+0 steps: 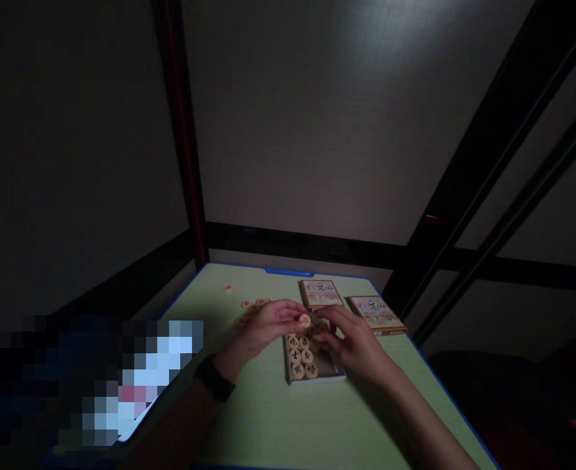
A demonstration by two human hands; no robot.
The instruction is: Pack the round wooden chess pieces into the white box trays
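Note:
A small open box (339, 373) sits mid-table, partly filled with round wooden game pieces (302, 356) laid in rows. My left hand (271, 324) hovers at the box's far left corner and pinches one round piece (304, 320) with a red mark between thumb and fingers. My right hand (351, 339) lies over the far right part of the box, fingers curled down onto the pieces there; what is under them is hidden. A dark band circles my left wrist (214, 377).
Several loose round pieces (249, 305) lie on the green table (278, 418) left of my hands, one piece (228, 287) farther off. Two flat printed boxes (321, 294) (376, 312) lie at the far right. Dark frame posts (185, 143) rise behind the blue-edged table.

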